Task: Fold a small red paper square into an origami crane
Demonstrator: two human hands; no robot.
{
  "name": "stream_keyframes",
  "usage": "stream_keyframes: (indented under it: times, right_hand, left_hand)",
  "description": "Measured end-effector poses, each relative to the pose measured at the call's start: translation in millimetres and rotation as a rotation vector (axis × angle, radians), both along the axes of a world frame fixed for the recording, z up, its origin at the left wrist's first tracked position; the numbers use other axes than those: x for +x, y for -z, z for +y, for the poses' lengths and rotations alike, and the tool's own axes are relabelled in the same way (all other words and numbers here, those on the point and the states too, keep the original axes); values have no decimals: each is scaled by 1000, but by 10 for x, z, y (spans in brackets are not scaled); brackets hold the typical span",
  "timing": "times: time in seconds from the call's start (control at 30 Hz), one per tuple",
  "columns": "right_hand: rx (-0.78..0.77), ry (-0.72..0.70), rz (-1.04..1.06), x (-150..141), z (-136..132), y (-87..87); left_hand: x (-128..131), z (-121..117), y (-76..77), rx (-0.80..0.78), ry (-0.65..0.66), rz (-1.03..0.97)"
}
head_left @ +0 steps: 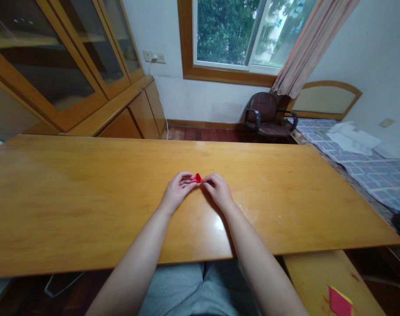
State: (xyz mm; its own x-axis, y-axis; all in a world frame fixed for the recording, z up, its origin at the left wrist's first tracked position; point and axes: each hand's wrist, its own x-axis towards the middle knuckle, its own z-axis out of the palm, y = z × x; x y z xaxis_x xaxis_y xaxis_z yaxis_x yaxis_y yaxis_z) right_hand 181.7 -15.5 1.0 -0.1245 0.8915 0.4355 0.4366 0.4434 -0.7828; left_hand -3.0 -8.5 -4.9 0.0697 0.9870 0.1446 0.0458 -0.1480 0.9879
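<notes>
A small piece of folded red paper (197, 177) is held just above the wooden table (88, 197), near the middle of the view. My left hand (180, 186) pinches its left side between thumb and fingers. On the other side, my right hand (217, 186) has its thumb and forefinger closed at the paper's right corner. The fingertips hide part of the paper's edges, so its full folded shape cannot be made out.
Red and yellow paper (340, 302) lies on a lower wooden surface (315, 276) at the bottom right. Tiny white specks mark the tabletop right of my hands. Beyond the table stand a glass-fronted cabinet (117, 96), a brown armchair (264, 107) and a bed (358, 153).
</notes>
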Motion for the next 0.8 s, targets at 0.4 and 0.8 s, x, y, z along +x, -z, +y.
stream_keyframes:
  times: [0.4,0.8]
  right_hand:
    - [53,-17,71,7,7,1]
    - [-231,-89,250,20,-1,78]
  left_hand:
    - [-20,-22,-71,126,8,130]
    - [-22,-1,-3,75,16,59]
